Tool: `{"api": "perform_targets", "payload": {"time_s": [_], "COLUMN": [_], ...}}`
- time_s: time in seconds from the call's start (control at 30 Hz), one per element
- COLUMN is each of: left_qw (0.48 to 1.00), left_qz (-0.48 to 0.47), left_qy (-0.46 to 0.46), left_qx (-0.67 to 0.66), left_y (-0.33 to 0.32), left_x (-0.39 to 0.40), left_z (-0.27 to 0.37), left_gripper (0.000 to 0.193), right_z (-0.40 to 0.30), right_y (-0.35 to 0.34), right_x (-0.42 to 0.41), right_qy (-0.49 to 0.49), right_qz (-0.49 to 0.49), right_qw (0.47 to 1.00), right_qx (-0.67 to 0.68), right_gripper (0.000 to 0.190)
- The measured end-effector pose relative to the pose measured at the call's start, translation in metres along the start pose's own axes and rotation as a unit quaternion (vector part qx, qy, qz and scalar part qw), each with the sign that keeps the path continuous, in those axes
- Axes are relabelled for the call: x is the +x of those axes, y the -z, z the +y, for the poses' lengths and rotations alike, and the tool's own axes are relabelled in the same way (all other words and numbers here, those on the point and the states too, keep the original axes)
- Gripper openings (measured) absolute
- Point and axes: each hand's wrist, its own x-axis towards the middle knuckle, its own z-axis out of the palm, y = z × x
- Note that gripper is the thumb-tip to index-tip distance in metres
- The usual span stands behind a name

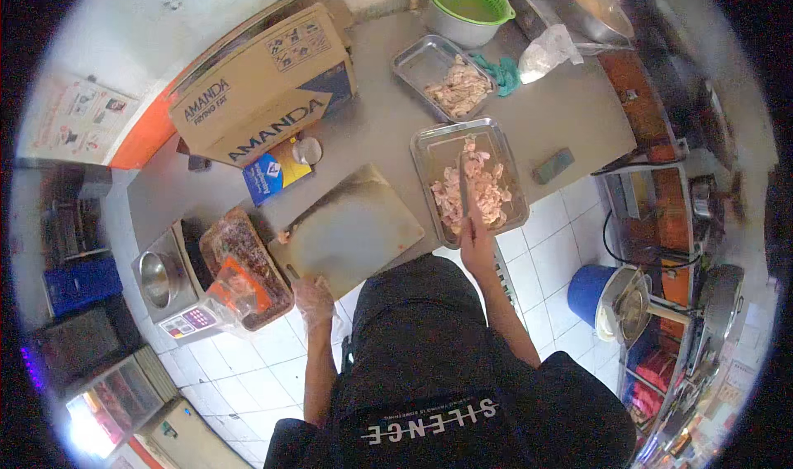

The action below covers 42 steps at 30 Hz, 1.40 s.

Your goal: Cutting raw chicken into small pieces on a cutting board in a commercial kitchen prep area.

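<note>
My right hand [476, 246] grips a knife [464, 187], its blade lying over chopped raw meat [489, 199], probably chicken. The pieces are heaped in a metal tray [517, 221] at the table's front edge. My left hand [313, 297], in a clear plastic glove, is at the near left edge of a worn cutting board [353, 230]. A small dark object [292, 272] shows by its fingers; whether they hold it is unclear. One scrap of meat [284, 237] sits at the board's left edge. Behind the first tray, a second metal tray [412, 66] contains larger meat pieces [461, 88].
Left of the board stand a brown-crusted tray [229, 233] with an orange packet [245, 283] and a digital scale [189, 322] bearing a metal bowl [153, 277]. A cardboard box [266, 91] is behind. Rightward lie a sharpening stone [553, 166], a green cloth [505, 72] and a basin with green strainer [468, 11].
</note>
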Motion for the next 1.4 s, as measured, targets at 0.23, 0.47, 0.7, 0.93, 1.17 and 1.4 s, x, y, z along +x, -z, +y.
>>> {"api": "perform_targets", "payload": {"time_s": [0.23,0.47,0.7,0.93,1.17,1.4], "left_qw": [0.936,0.959,0.977,0.979,0.973,0.987], "left_qz": [-0.14,-0.124,-0.134,-0.143,-0.206,-0.132], "left_qy": [0.055,-0.03,-0.045,-0.072,0.024,0.077], "left_qx": [-0.32,-0.254,-0.16,-0.126,-0.105,-0.045], "left_y": [0.067,0.012,0.016,0.012,0.016,0.044], "left_x": [0.017,0.053,0.056,0.044,0.044,0.029], "left_z": [0.103,0.104,0.092,0.055,0.071,0.071], "left_gripper": [0.042,0.054,0.057,0.06,0.061,0.056], "right_z": [-0.028,-0.049,-0.033,-0.033,-0.026,-0.018], "right_y": [-0.029,-0.053,-0.098,-0.109,-0.106,-0.12], "right_x": [-0.005,-0.02,-0.038,-0.042,-0.072,-0.089], "right_qy": [0.062,-0.014,0.078,0.139,0.086,0.063], "right_qz": [-0.092,-0.239,-0.366,-0.284,-0.328,-0.245], "right_qw": [0.994,0.97,0.897,0.905,0.923,0.929], "right_qx": [-0.003,-0.051,-0.235,-0.283,-0.184,-0.27], "right_gripper": [0.052,0.056,0.063,0.075,0.058,0.062]}}
